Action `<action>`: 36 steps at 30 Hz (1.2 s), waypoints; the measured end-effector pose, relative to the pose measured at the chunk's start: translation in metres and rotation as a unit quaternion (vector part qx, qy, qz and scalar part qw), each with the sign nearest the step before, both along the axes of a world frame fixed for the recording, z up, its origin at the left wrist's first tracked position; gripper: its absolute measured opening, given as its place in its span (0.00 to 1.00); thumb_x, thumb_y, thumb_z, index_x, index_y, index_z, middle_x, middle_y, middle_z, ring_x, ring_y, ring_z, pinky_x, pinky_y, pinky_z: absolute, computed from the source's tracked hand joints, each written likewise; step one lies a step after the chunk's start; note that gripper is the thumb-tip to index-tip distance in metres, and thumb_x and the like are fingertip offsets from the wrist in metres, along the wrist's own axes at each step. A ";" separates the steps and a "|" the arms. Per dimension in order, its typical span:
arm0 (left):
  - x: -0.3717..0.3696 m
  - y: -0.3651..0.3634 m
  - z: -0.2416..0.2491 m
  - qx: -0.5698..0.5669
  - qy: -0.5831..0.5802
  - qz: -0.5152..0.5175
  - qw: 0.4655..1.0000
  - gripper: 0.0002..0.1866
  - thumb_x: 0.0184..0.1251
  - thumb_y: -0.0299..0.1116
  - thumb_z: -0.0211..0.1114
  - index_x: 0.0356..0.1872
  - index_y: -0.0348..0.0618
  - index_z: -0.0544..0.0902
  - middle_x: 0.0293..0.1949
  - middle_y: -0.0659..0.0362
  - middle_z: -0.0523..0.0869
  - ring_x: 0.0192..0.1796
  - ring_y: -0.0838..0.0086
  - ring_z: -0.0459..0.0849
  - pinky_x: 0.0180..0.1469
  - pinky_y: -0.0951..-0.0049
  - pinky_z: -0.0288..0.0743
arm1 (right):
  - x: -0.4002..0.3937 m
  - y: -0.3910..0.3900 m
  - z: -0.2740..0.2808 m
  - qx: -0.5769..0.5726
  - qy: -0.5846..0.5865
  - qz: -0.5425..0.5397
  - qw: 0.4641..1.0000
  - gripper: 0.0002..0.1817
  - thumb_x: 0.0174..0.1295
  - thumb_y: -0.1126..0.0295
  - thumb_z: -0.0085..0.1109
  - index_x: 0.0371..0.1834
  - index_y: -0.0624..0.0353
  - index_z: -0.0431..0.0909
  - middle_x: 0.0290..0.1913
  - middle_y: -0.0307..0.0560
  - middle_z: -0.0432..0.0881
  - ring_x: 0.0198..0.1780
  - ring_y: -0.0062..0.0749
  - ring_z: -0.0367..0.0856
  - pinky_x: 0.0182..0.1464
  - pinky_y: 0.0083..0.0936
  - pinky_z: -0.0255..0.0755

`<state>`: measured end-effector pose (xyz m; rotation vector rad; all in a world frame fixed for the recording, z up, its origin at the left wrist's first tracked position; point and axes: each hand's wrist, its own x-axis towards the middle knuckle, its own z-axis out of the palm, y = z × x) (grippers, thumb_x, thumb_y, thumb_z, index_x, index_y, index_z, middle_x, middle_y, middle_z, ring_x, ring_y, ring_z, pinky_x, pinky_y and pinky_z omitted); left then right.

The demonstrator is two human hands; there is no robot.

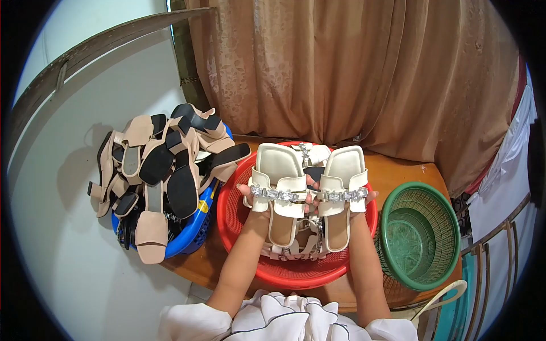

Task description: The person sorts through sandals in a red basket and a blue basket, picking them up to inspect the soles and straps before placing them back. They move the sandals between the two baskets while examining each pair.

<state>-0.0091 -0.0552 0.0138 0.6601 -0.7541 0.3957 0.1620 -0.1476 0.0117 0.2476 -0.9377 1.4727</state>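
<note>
Two white square-toed sandals with jewelled straps are held side by side, toes pointing away from me. My left hand (245, 196) is closed round the left sandal (280, 165), its fingers mostly hidden beneath. Likewise, my right hand (369, 197) grips the right sandal (344, 162) from below and the side. Both sandals are above a red plastic basket (293, 279). More white jewelled sandals (301, 250) lie in that basket, partly covered by the pair and my hands.
At left, a blue basket (196, 230) is heaped with beige block-heeled sandals (152, 233), some showing black soles. A green basket (421, 241) stands at right on the wooden table (404, 165). Brown curtains (341, 68) hang behind, and a white wall (74, 216) borders the left.
</note>
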 end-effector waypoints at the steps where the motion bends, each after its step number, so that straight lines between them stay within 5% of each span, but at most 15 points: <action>1: 0.000 0.002 0.000 0.013 0.003 0.002 1.000 0.63 0.30 0.76 0.60 0.66 0.40 0.52 0.61 0.40 0.61 0.56 0.46 0.68 0.52 0.43 0.67 | 0.000 -0.001 0.001 -0.008 0.000 -0.006 1.000 0.56 0.42 0.33 0.56 0.68 0.56 0.43 0.60 0.69 0.58 0.50 0.64 0.71 0.44 0.54 0.73; 11: -0.003 0.006 0.005 0.010 0.043 0.049 0.998 0.62 0.33 0.76 0.58 0.65 0.38 0.53 0.60 0.40 0.61 0.58 0.45 0.67 0.55 0.43 0.65 | 0.001 0.004 0.000 -0.070 0.023 -0.072 0.995 0.56 0.42 0.32 0.55 0.67 0.57 0.44 0.59 0.68 0.59 0.48 0.63 0.72 0.41 0.55 0.74; 15: -0.005 -0.008 0.018 -0.102 0.119 0.155 0.975 0.61 0.38 0.73 0.57 0.63 0.30 0.52 0.59 0.37 0.63 0.57 0.48 0.71 0.56 0.48 0.67 | 0.001 0.007 0.002 -0.085 0.041 -0.097 0.991 0.56 0.42 0.32 0.55 0.67 0.57 0.45 0.59 0.68 0.59 0.47 0.63 0.73 0.39 0.55 0.75; 19: -0.002 -0.001 0.016 -0.126 0.089 0.139 0.978 0.53 0.46 0.69 0.55 0.66 0.40 0.51 0.61 0.39 0.60 0.60 0.43 0.65 0.59 0.45 0.61 | 0.001 0.006 0.010 -0.079 0.026 -0.139 0.987 0.55 0.42 0.32 0.53 0.67 0.58 0.45 0.59 0.68 0.60 0.47 0.61 0.73 0.40 0.54 0.75; 24: -0.002 -0.001 0.020 -0.171 0.104 0.115 0.973 0.51 0.47 0.70 0.54 0.66 0.46 0.53 0.64 0.47 0.59 0.61 0.36 0.60 0.58 0.35 0.55 | 0.004 0.008 0.009 -0.110 0.039 -0.135 0.984 0.55 0.47 0.25 0.33 0.67 0.61 0.44 0.60 0.71 0.59 0.48 0.62 0.73 0.42 0.53 0.74; 29: -0.003 0.001 0.019 -0.193 0.096 0.165 0.962 0.49 0.49 0.74 0.45 0.66 0.48 0.55 0.63 0.49 0.61 0.62 0.40 0.59 0.55 0.29 0.55 | 0.008 0.017 0.003 -0.132 0.041 -0.123 0.983 0.48 0.54 0.30 0.29 0.66 0.61 0.50 0.60 0.68 0.61 0.53 0.60 0.69 0.50 0.54 0.69; 33: -0.006 0.003 0.024 -0.243 0.106 0.146 0.953 0.48 0.50 0.74 0.42 0.63 0.44 0.61 0.61 0.44 0.64 0.63 0.39 0.57 0.55 0.26 0.49 | 0.005 0.010 0.016 -0.196 0.112 -0.207 0.952 0.42 0.56 0.34 0.33 0.60 0.60 0.62 0.56 0.59 0.69 0.55 0.61 0.67 0.55 0.58 0.63; 36: -0.006 0.003 0.024 -0.236 0.116 0.185 0.947 0.48 0.50 0.75 0.40 0.60 0.41 0.63 0.57 0.42 0.69 0.60 0.41 0.63 0.56 0.31 0.55 | 0.012 0.006 0.009 -0.184 0.133 -0.289 0.930 0.41 0.50 0.33 0.45 0.55 0.56 0.66 0.54 0.50 0.72 0.56 0.48 0.69 0.58 0.54 0.61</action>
